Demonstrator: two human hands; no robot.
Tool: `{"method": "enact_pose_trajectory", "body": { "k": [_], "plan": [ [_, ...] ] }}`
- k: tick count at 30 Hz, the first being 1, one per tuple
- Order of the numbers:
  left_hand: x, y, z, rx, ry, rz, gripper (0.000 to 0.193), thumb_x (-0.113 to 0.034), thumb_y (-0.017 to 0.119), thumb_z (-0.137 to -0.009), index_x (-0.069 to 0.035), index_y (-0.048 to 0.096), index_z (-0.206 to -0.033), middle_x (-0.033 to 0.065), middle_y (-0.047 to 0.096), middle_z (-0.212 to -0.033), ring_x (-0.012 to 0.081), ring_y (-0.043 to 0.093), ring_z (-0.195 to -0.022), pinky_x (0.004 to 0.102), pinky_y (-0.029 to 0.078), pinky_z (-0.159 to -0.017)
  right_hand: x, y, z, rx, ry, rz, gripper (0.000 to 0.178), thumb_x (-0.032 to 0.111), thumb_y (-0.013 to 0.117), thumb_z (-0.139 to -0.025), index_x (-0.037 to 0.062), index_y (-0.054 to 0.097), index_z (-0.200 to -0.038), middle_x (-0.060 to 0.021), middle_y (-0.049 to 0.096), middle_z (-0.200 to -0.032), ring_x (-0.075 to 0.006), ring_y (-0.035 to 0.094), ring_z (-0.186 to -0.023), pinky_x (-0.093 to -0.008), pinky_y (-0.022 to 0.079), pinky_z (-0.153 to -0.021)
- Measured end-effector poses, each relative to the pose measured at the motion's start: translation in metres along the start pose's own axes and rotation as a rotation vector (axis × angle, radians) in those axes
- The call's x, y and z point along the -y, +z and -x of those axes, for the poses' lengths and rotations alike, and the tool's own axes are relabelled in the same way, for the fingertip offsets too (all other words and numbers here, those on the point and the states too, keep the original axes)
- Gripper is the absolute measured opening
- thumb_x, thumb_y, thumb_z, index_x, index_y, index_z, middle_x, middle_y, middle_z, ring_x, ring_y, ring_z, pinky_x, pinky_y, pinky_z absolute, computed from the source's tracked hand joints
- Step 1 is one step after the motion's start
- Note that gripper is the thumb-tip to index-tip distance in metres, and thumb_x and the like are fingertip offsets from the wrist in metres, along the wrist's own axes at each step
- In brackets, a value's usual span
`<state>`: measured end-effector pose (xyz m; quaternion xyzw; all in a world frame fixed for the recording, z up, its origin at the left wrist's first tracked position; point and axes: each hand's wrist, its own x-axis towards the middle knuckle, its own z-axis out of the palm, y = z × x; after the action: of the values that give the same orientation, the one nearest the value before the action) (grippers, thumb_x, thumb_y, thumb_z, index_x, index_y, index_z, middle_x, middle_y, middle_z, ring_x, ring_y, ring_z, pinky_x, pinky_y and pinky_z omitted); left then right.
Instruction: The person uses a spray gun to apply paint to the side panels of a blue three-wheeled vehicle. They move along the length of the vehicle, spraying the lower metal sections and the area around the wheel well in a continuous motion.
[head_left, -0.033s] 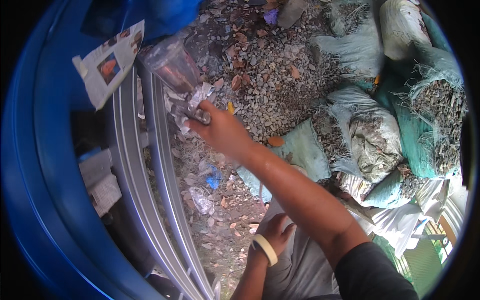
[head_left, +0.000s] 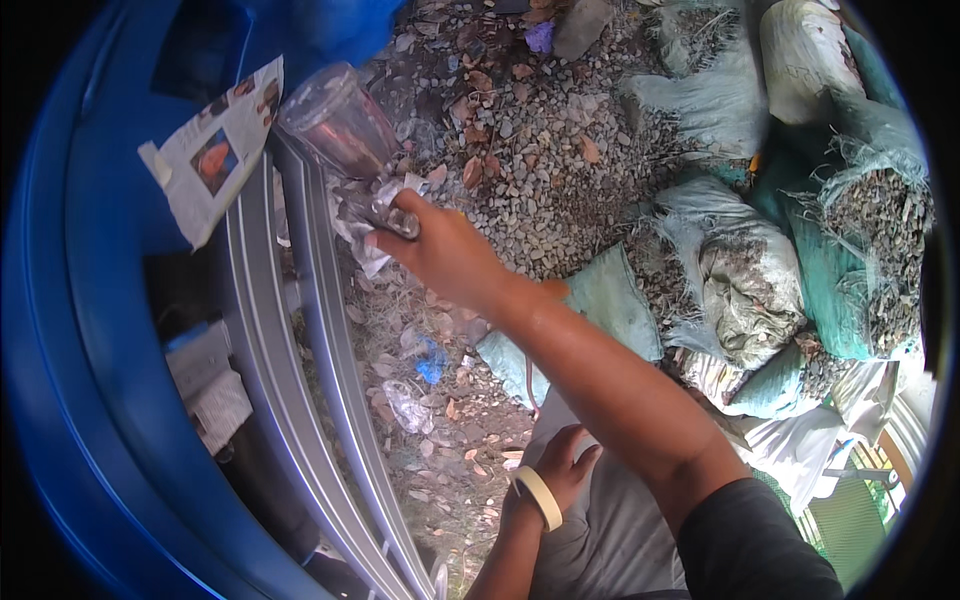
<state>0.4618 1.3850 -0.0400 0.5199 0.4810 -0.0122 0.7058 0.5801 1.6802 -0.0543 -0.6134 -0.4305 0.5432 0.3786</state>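
In the head view, the right hand (head_left: 440, 250) grasps a spray gun (head_left: 384, 208) with clear cup (head_left: 338, 122), near the silver rail (head_left: 262, 300); the left hand (head_left: 560, 470) is loose. Work seems under way; what remains, I cannot tell.

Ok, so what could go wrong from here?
The clear cup on the metal tool in the right hand might bump the silver rails, which look close. The newspaper hanging by the blue panel could flap or slip. The pale ring around the wrist of the left hand could snag.
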Motion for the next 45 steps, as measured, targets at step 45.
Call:
{"method": "enact_pose_trajectory", "body": {
  "k": [45],
  "plan": [
    [0.047,-0.217,-0.098,-0.863,-0.465,-0.528,0.051,-0.016,0.082,-0.084,-0.005,0.065,-0.131,0.0199,0.066,-0.131,0.0392,0.062,-0.125,0.0463,0.05,-0.107,-0.045,-0.087,-0.242,0.254,-0.473,0.07,0.053,0.039,0.076,-0.095,-0.0053,0.061,-0.122,-0.0258,0.07,-0.072,-0.0358,0.075,-0.069,-0.0446,0.054,-0.067]
  ]
}}
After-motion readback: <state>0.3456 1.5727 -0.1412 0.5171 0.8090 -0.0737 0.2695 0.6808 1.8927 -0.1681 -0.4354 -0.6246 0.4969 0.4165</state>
